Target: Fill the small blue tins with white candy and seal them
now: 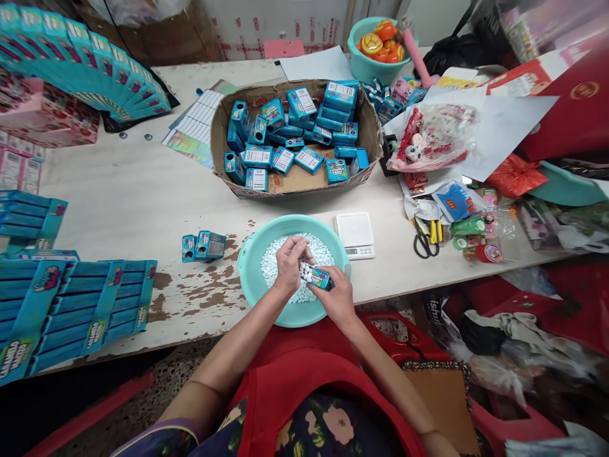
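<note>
My right hand [339, 296] grips a small blue candy box [320, 278], tilted so that one end faces my left hand. White candies [305, 271] show at that end, between the box and my left hand. Fingers curled and pressed together, my left hand [288, 261] holds some of these candies against the end of the box; how many is hidden. Both hands are over a turquoise basin [251, 287], in which a broad layer of small pale candies [272, 251] lies.
Behind the basin stands a cardboard tray [297, 190] of blue boxes. A white scale [356, 233] sits to its right, with scissors [425, 244] farther right. Two blue boxes [209, 245] lie to the left. Stacked blue packs [71, 311] fill the left edge.
</note>
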A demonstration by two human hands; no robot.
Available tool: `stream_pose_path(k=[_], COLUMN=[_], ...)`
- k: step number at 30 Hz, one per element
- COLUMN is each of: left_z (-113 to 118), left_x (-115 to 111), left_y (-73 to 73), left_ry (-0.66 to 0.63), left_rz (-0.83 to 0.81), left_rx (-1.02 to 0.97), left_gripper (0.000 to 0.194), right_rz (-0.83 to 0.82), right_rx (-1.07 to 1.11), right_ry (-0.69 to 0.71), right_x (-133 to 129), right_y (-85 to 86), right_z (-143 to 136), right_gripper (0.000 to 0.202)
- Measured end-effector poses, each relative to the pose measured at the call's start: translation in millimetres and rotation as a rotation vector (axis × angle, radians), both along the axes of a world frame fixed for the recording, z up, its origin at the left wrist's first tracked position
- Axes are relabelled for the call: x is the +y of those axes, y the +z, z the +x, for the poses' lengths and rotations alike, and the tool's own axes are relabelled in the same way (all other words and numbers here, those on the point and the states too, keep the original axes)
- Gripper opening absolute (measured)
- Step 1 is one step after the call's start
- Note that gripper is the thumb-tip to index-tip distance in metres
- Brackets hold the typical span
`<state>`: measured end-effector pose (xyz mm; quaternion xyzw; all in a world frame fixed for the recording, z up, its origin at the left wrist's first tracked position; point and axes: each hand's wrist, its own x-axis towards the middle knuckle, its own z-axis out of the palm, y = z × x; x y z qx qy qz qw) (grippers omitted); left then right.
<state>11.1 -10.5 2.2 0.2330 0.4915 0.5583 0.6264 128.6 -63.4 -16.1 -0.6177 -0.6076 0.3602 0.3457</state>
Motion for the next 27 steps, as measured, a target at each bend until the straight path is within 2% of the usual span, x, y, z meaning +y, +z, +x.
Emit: stream_pose_path(k=[3,7,9,15,17,20,22,24,25,27], left_z=[0,-1,-1,0,-4,-20,-33,-42,-43,-33], left_x=[2,6,7,2,3,13,23,32,34,36], left_y=[-3.7,-8.1,-9.0,-5.4,-2.9,-5.4,-16.9,-38.3,-52.0,-81.4], left_ry=[-0.044,0.038,0.030,-0.208,-0.250,-0.157,-0.021,0.024,-0.012,-0.193], left_rz=[-0.018,0.006,0.029,-0.009,-0.026,-0.021,-0.009,0.000,0.015,0.101], left_rx=[-0.003,0.043,0.052,-0.025,-0.085,-0.094,0.038,0.321,0.506,0.865], left_gripper=[0.024,0.022,0.021,0.023,0.024,0.024,0.023,0.021,0.020,0.018], right_rz=[-0.001,-0.016,-0.014,-0.032,-0.038,-0.054,-0.046,-0.016,0.004,0.058], right_rx=[-0.017,-0.033,-0.026,0.033,0.071,0.163,0.222,0.269,0.285,0.310], right_ry=[-0.003,-0.004,0.006,-0.024,-0.032,-0.050,-0.052,-0.092,-0.136,-0.270], right_x=[4,5,4,4,6,4,1,-1,-1,4], right_y=[-2.9,-4.2,-4.3,-9.2,-12.3,-15.0,-15.1,-15.4,-16.5,-21.4], right_z=[0,-1,-2,-1,-2,0,4,9,12,16], right_gripper=[0.028,0.029,0.030,0.030,0.031,0.031,0.034,0.036,0.037,0.038])
